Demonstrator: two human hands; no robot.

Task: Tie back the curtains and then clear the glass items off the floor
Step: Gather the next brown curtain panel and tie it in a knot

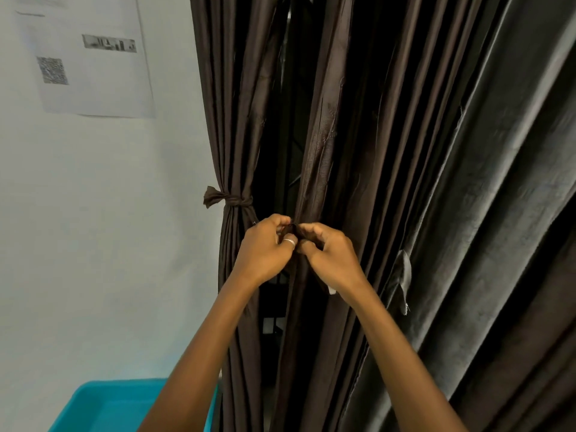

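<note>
Pale wall (pixel 93 213) takes up the left side, with a printed sheet (pixel 93 73) stuck high on it and a teal tub (pixel 103 406) near the bottom edge. Dark brown curtains (pixel 405 151) hang in long pleats across the middle and right, with a dull sheen on the rightmost folds. The leftmost panel (pixel 237 120) is gathered beside the wall by a fabric tie (pixel 230 200) knotted around it, its loose end sticking out to the left. Just below and right of that knot, the left hand (pixel 265 249) and right hand (pixel 332 255) meet at a middle panel (pixel 324 135). The fingers of both are curled, each pinching dark fabric between thumb and fingertips; whether that is a fold of the panel or a separate strip cannot be told. A ring (pixel 290 242) shows on a left finger.
</note>
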